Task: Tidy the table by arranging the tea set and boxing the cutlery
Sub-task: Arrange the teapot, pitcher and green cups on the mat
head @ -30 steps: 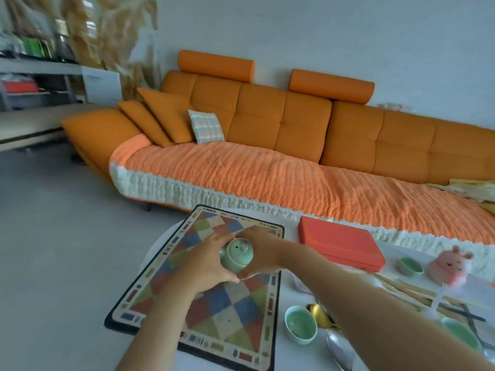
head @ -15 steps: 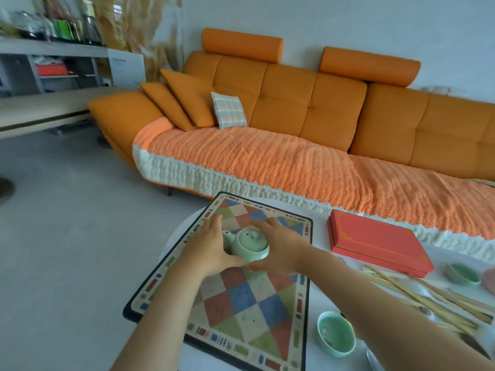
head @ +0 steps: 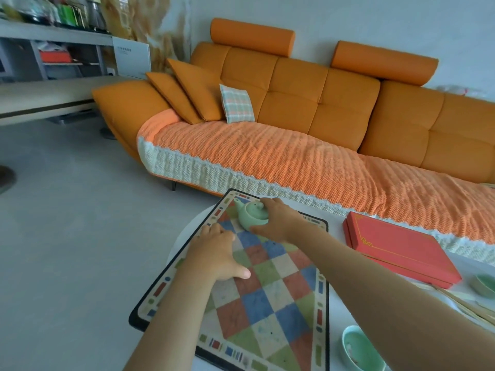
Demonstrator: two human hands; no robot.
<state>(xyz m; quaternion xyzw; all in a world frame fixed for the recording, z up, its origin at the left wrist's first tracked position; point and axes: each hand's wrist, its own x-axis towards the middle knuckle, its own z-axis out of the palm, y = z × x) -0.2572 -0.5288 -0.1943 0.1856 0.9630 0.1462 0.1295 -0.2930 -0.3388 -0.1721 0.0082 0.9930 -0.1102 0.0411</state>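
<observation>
A small pale green teapot stands at the far corner of the checkered placemat, spout pointing far left. My right hand grips its right side, fingers over the top and thumb below. My left hand rests flat on the mat nearer me, fingers spread, apart from the teapot. A closed red box lies on the white table to the right of the mat. A green teacup sits at the near right, partly behind my right forearm. Another green cup and pale chopsticks show at the right edge.
The round white table ends just left of the mat, with grey floor beyond. An orange sofa with a woven cover stands close behind the table. Shelving lines the far left wall.
The teapot has moved from the mat's middle to its far corner in my right hand. My left hand let go of it and now lies flat on the mat.
</observation>
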